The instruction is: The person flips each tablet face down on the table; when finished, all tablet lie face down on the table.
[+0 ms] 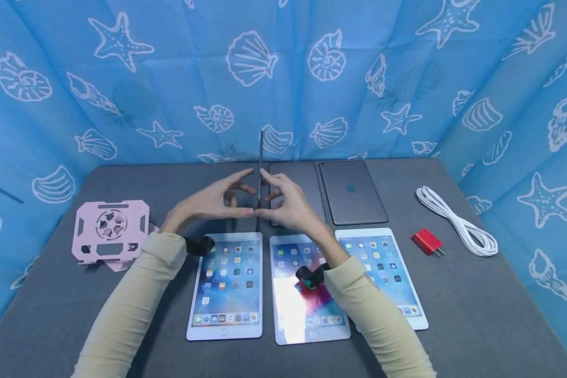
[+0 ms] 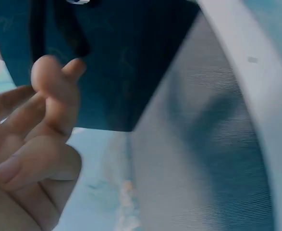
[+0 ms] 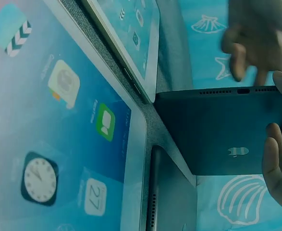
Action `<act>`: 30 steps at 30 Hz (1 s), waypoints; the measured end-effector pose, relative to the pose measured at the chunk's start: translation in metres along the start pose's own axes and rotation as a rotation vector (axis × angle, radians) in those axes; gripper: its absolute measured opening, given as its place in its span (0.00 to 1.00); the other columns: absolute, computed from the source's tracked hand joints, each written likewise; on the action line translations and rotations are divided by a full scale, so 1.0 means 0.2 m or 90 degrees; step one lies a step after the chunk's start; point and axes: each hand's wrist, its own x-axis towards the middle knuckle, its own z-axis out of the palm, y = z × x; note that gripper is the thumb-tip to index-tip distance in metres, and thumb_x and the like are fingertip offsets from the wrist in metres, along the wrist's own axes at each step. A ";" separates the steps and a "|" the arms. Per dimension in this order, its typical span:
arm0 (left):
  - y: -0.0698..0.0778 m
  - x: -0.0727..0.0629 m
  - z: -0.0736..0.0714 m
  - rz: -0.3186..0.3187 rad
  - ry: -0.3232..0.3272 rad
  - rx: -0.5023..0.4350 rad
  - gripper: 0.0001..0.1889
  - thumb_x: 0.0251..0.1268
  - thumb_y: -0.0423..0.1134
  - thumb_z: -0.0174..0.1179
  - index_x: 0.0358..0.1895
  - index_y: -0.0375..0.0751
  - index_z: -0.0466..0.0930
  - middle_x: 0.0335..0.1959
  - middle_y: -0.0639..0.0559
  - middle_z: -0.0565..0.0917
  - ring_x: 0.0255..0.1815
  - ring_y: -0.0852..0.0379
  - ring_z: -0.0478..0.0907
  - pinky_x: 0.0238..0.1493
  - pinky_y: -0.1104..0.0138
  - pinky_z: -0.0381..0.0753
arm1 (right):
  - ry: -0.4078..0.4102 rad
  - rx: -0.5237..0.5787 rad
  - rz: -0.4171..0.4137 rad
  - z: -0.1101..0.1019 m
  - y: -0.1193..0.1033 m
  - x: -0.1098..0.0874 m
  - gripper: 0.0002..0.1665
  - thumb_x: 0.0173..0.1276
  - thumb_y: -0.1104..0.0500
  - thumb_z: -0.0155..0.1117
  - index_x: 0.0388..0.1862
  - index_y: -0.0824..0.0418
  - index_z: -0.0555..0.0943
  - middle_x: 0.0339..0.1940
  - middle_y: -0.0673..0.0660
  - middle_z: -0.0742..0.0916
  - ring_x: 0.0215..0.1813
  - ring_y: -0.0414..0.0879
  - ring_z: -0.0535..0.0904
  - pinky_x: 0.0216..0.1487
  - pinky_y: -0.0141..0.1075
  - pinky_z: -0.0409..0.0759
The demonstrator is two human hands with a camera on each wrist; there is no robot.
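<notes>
A dark grey tablet (image 1: 261, 149) stands upright, edge-on in the head view, between the two hands over the back of the table. My right hand (image 1: 293, 205) holds it, thumb at the port edge and fingers against the logo side, as the right wrist view shows of the tablet's back (image 3: 203, 130). Facing the dark screen (image 2: 116, 72) is my left hand (image 1: 212, 199), its fingers loosely bent and holding nothing. In the right wrist view the left hand (image 3: 256, 38) is blurred, beyond the tablet's edge.
Two grey tablets (image 1: 354, 191) lie face down at the back. Three lit white-framed tablets (image 1: 227, 331) form a front row. Pink metal brackets (image 1: 87, 231) lie left; a red charger plug (image 1: 427, 241) and coiled white cable (image 1: 458, 223) lie right. A blue curtain (image 1: 288, 105) surrounds the table.
</notes>
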 end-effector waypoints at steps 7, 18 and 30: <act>0.07 0.00 -0.03 0.052 0.076 0.063 0.46 0.67 0.46 0.69 0.83 0.47 0.52 0.66 0.40 0.79 0.25 0.54 0.75 0.32 0.62 0.77 | -0.004 0.011 -0.001 0.04 0.02 0.00 0.51 0.63 0.64 0.76 0.81 0.63 0.60 0.68 0.64 0.78 0.55 0.57 0.84 0.51 0.44 0.86; 0.08 -0.03 -0.03 0.040 0.099 0.084 0.46 0.67 0.43 0.69 0.83 0.45 0.52 0.65 0.38 0.78 0.25 0.53 0.75 0.32 0.62 0.77 | -0.018 -0.008 0.002 0.09 0.06 0.00 0.52 0.62 0.64 0.77 0.81 0.62 0.60 0.63 0.66 0.82 0.55 0.59 0.85 0.47 0.39 0.88; 0.05 -0.06 -0.02 0.039 0.110 0.101 0.48 0.66 0.42 0.70 0.84 0.46 0.49 0.66 0.36 0.78 0.27 0.55 0.76 0.33 0.62 0.77 | -0.065 -0.040 0.099 0.12 0.07 0.03 0.55 0.61 0.62 0.78 0.82 0.63 0.59 0.67 0.65 0.80 0.58 0.58 0.83 0.56 0.45 0.85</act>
